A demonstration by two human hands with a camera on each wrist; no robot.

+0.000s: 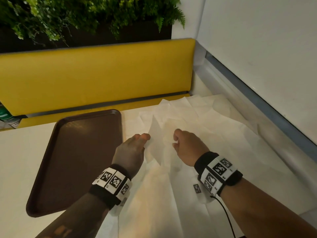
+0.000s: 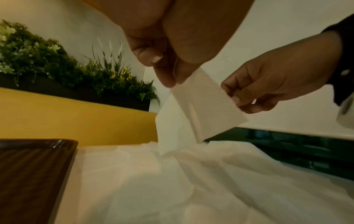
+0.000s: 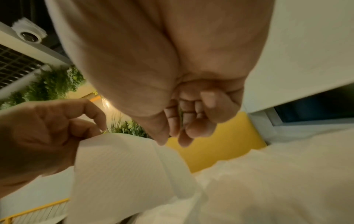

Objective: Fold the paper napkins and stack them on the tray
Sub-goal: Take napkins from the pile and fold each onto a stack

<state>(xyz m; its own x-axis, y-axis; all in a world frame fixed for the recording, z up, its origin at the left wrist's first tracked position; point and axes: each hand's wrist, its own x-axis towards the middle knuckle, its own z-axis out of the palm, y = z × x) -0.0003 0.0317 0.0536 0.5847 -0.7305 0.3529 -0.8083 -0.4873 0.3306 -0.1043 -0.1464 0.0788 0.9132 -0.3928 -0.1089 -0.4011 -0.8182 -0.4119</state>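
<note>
**2 hands lift a paper napkin above a loose pile beside a bare brown tray**

At the centre of the head view, the left hand (image 1: 131,148) pinches one white napkin (image 1: 157,143) by its upper corner between thumb and fingertip, while the right hand (image 1: 186,146), fingers curled, nips the opposite corner. The 2 hands stand near each other but do not touch, the sheet stretched between them. In the left wrist view the napkin (image 2: 193,109) hangs down from the pinch, its lower end trailing onto the pile of napkins (image 2: 172,181) spread unfolded below. That pile (image 1: 197,117) covers the centre and right of the white table (image 1: 20,152) in the head view. The brown tray (image 1: 77,152) lies at centre left of the frame, just beside the pile, with no napkin on it. A yellow bench back (image 1: 96,73) runs across the upper half of the frame, with green plants (image 1: 85,16) along the top. Both wrists wear black bands with black-and-white markers (image 1: 112,181).
</note>
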